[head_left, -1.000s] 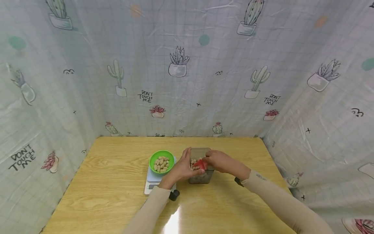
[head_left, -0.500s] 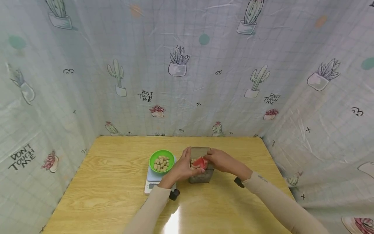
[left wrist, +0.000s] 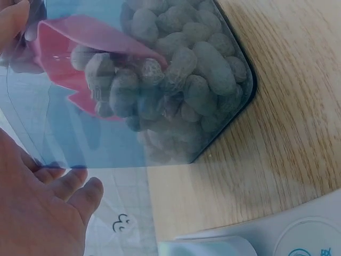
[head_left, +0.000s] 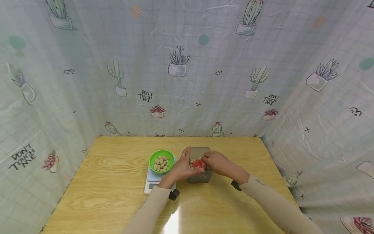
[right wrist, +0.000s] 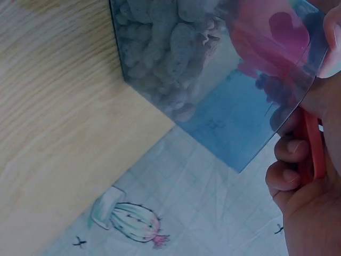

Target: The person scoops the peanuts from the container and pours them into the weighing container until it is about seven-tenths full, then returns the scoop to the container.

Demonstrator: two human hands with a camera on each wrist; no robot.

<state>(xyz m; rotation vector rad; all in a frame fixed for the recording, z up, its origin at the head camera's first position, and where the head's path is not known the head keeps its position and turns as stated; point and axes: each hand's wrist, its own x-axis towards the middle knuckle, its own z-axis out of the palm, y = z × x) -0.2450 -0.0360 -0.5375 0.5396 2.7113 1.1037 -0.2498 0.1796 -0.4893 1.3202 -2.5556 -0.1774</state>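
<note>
A see-through grey plastic box (head_left: 200,151) stands on the table, its lower part filled with peanuts (left wrist: 210,69). My left hand (head_left: 180,167) holds it at the left, fingers along the side and thumb across the near rim. My right hand (head_left: 220,162) grips the handle (right wrist: 313,152) of a red scoop (head_left: 197,164), fingers curled round it at the box's right rim. Through the wall in the left wrist view, the scoop's pink-looking bowl (left wrist: 88,32) lies tilted among the peanuts, with several in its mouth.
Left of the box, a green bowl (head_left: 152,159) of peanuts sits on a white kitchen scale (head_left: 147,189). The scale's display is too small to read. A cactus-print curtain (head_left: 187,97) hangs behind and beside the wooden table (head_left: 111,195).
My right hand and the scoop rose slightly, then shifted left and down inside the box. My left hand, the bowl and the scale have stayed where they were.
</note>
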